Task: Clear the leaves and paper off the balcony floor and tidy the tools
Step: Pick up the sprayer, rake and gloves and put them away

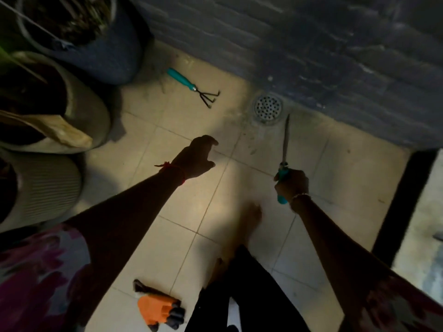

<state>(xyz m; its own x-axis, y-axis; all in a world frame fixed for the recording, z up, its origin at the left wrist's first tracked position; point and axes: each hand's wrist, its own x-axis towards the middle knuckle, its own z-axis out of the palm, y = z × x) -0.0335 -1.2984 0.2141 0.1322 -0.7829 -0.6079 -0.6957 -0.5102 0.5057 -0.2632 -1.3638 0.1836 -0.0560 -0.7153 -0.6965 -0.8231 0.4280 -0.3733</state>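
The tiled balcony floor point(182, 207) carries plant pots point(79, 121) on its left. The left hand point(199, 156) hovers empty, fingers loosely curled. The right hand point(291, 184) grips a teal-handled tool point(285, 142), its blade pointing far. Orange gloves point(158, 307) lie near. A hand rake point(191, 86) lies far, left of the drain point(268, 107).

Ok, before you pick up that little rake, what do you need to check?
1. Left hand free: ok, open and holding nothing.
2. Rake unblocked: ok, it lies alone on the floor.
3. Right hand grip on the teal-handled tool: ok, fingers wrap the handle and the metal end points away.
4. Gloves on: not ok, they lie on the floor and both hands are bare.
5. Leaves or paper left: cannot tell, too dark.
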